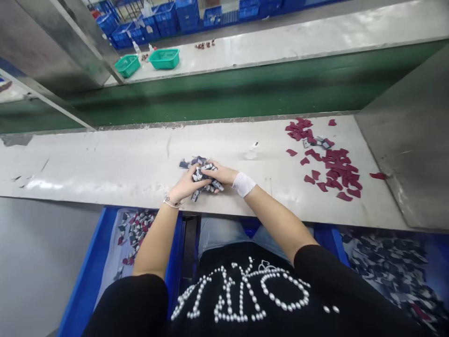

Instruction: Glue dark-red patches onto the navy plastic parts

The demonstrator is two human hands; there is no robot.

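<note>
A small heap of dark grey and white pieces (198,161) lies on the white worktop (115,159), straight in front of me. From the left, my left hand (184,186) curls round the heap's near side, thumb stretched across the pieces. My right hand (223,173) closes in from the other side, its fingers over the top. Several pieces are gathered between both hands; others lie loose just behind and below the fingers. What exactly these small parts are, I cannot make out.
Dark red flat pieces (338,168) lie scattered at the right, with a few grey-white pieces (319,142) among them. A metal panel (417,135) bounds that side. Blue bins (87,276) of mixed pieces stand below the front edge. Green baskets (164,59) sit on the far bench.
</note>
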